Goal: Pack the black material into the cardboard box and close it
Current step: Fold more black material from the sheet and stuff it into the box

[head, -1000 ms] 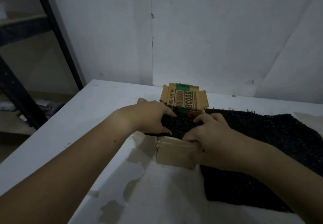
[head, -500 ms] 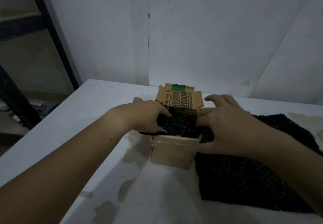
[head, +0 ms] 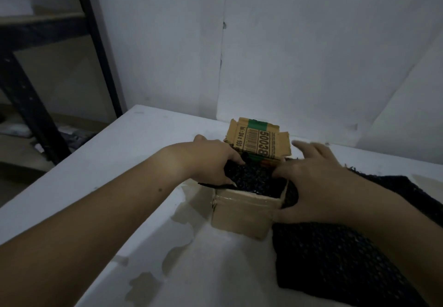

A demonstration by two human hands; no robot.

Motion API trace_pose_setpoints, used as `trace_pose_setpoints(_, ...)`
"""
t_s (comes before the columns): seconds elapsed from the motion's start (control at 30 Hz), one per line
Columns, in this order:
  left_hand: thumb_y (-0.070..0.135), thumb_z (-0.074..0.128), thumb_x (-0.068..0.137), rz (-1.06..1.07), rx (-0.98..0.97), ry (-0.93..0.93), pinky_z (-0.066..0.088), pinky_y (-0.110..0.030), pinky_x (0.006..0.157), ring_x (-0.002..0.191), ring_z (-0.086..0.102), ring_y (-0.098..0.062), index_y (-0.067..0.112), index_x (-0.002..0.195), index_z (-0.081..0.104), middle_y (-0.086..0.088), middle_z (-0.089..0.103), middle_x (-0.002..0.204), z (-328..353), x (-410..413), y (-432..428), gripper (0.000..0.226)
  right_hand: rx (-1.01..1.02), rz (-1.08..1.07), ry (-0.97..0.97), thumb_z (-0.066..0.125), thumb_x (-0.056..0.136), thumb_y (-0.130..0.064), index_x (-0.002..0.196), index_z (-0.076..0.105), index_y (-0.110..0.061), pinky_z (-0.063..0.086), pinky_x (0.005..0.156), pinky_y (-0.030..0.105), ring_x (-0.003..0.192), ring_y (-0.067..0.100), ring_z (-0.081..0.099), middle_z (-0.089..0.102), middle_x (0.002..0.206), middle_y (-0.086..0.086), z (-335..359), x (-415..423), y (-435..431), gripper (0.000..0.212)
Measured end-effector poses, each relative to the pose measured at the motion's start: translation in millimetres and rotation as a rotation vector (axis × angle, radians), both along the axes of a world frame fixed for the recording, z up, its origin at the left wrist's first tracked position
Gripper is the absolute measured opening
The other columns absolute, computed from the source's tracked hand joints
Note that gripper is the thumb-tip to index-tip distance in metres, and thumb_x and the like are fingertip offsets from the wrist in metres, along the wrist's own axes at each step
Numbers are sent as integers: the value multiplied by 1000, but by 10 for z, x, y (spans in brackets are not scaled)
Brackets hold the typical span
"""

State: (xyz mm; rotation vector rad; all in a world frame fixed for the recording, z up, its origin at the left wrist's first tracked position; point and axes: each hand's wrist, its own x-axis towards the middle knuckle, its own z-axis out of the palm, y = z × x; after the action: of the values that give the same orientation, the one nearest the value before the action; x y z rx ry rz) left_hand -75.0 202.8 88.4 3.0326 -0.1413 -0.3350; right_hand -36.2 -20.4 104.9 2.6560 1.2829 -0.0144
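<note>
The black material (head: 260, 180) fills the mouth of the small cardboard box (head: 242, 216), but most of it trails over the right rim and lies spread on the white table (head: 115, 170). The step in hand looks like stuffing. The left hand (head: 211, 161) grips the material at the left rim, fingers curled. The right hand (head: 318, 183) lies over the trailing part at the right rim; its fingers are blurred, so its hold cannot be told. Next, the trailing part likely needs gathering and feeding in bit by bit. The rear flap (head: 260, 140) stands upright, with the wall (head: 311, 55) close behind; open table lies left and in front.
</note>
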Motion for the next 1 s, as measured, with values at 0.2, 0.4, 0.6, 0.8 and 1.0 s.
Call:
trace_pose_setpoints(0.2,56,62,89,-1,-21,-2,26,-41,112,130,43,-27,44,145,43,7,53,142,-8,-14,-7,60,-128,-59,71,59,61,-77,71,54,-26,-2,119,50,144,28,15,60,104,-1,-133,31,225,52)
trace_pose_setpoints(0.4,56,64,87,-14,-52,-47,25,-38,110,126,44,-24,43,142,49,7,59,133,-32,-13,10,59,65,36,-37,59,77,-65,103,66,-34,17,113,35,139,17,25,61,118,-17,-30,-163,86,40)
trace_pose_setpoints(0.6,57,67,85,-11,-236,-149,27,-33,110,123,52,-12,40,134,56,14,62,131,-21,-119,59,53,66,-4,127,48,93,-50,90,66,-28,20,107,36,135,18,26,63,107,-16,-213,-191,26,29)
trace_pose_setpoints(0.8,35,64,85,151,-711,-279,42,-28,101,121,50,5,37,107,58,22,57,121,-46,-517,337,24,168,84,114,54,89,-51,99,64,-35,25,110,36,136,14,30,58,111,-22,-254,-192,-88,22)
trace_pose_setpoints(1.0,13,70,85,86,-618,-270,39,-14,95,108,57,1,30,97,68,16,64,109,-159,-573,276,21,451,225,68,63,80,-48,117,65,-35,41,94,35,111,13,50,63,113,-18,-162,-312,271,40)
